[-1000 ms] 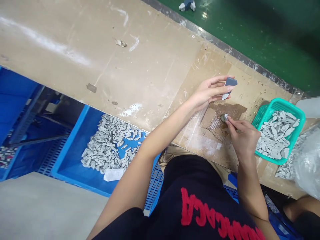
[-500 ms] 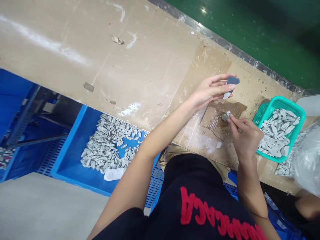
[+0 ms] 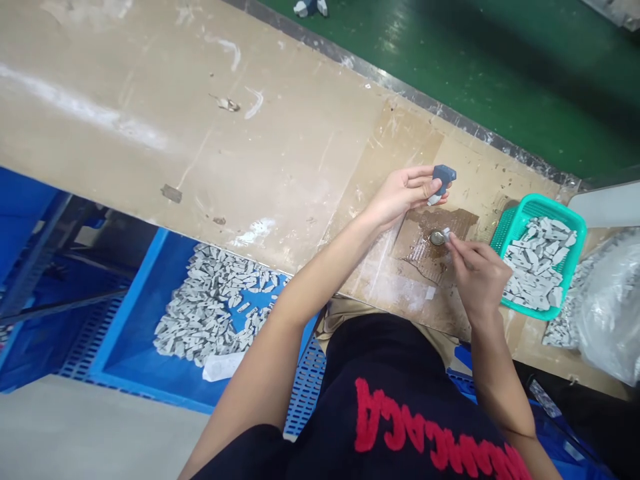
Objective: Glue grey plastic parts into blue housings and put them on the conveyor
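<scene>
My left hand [image 3: 403, 198] is raised above the bench and shut on a blue-grey angular piece [image 3: 443, 179], which has a pale strip [image 3: 435, 199] at its lower end. My right hand [image 3: 475, 277] pinches a small pale grey piece [image 3: 446, 234] between its fingertips. That piece sits right beside a round metal disc [image 3: 437, 237] lying on a brown-stained cardboard sheet [image 3: 417, 250]. I cannot tell whether the piece and disc touch.
A teal plastic basket [image 3: 553, 210] of pale grey pieces stands right of my right hand, beside a clear plastic bag [image 3: 610, 313]. Beyond the scuffed tan bench [image 3: 200, 153], a blue bin [image 3: 130, 327] holds many more pieces. Green floor [image 3: 450, 67] lies past the bench's far edge.
The whole view has shifted slightly left and down. Both hands keep their hold, and my left hand has drawn a little closer to my body.
</scene>
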The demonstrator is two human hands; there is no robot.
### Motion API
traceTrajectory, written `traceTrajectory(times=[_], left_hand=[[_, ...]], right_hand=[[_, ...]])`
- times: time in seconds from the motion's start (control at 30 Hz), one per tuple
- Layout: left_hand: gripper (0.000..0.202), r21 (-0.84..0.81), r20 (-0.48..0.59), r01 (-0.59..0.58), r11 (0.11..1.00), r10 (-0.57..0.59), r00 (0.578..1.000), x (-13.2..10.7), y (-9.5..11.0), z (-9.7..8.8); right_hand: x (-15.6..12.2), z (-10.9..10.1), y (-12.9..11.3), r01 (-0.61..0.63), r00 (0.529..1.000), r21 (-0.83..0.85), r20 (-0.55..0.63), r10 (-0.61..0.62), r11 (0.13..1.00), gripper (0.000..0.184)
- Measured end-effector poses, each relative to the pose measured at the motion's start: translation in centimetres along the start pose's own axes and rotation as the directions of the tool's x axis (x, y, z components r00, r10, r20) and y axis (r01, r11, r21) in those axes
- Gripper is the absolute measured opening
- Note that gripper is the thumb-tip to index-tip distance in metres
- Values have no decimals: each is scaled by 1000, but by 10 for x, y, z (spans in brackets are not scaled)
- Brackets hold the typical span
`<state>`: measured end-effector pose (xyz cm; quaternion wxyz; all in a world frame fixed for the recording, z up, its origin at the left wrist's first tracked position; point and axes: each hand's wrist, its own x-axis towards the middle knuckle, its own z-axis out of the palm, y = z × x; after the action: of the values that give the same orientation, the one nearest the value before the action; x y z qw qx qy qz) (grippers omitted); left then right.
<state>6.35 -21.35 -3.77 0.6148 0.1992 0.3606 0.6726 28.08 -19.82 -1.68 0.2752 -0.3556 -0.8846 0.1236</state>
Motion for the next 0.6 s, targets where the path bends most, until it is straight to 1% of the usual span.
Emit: traceTrajectory(times=[0.07,0.1,0.2,0.27,0.33,0.43,0.53,0.6], left_hand=[[39,28,1,14,1000,-14,1000,-1,-2,2],[38,46,-6,19,999,-18,1000,-2,-2,4],[29,109,-26,13,994,-10,1000,-6,-6,13],[24,137,-21,5,991,-2,1000,-8,-10,20],[24,140,-3,-3,990,4,1000,-12,-15,26],[25,133,47,-6,991,0,999,-17,-20,33],[22,138,104,1,990,-16,995,-22,-19,37],[21,145,118,9,989,-27,993,-25,-17,39]], right_hand=[[0,-3,-2,-37,999,16,28,36,999,19],[1,-6,-3,-66,998,25,22,65,998,19],[6,-19,-7,-152,985,100,-63,158,983,19],[9,-27,-11,-172,972,180,-130,197,969,19],[12,-35,-15,-151,958,251,-200,203,956,22],[15,-41,-21,-70,952,299,-266,154,952,31],[17,-42,-26,-30,957,289,-269,112,957,39],[17,-42,-27,-39,963,275,-245,109,961,37]])
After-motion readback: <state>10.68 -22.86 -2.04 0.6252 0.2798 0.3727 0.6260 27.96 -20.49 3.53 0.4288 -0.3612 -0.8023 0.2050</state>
